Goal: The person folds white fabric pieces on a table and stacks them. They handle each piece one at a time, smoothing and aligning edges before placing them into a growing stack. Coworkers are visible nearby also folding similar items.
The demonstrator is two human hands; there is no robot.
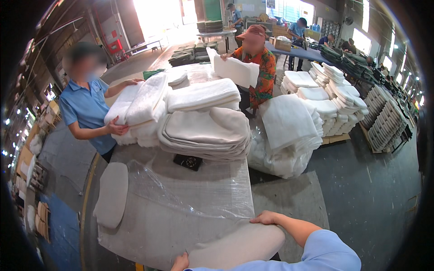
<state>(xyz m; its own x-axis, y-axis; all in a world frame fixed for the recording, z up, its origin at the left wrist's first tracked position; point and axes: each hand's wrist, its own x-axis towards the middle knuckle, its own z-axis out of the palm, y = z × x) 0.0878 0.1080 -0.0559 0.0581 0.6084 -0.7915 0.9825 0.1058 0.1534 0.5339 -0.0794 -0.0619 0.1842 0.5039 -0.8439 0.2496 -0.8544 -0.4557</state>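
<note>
On the table's (149,226) near edge lay a pale pad (237,246), my right fingers (259,219) clamped on its far side. My left hand (181,262) was at its left end; I couldn't tell whether those fingers had closed. A second pad (111,194) lay along the table's left edge, a grey stack (205,135) around the table's middle.

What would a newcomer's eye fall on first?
Probably the stacks of soft white padding across the far half of the grey table. Past its right side, a person in an orange patterned shirt stands out. At the near edge, the left hand and right hand touch a rounded grey fabric piece.
</note>
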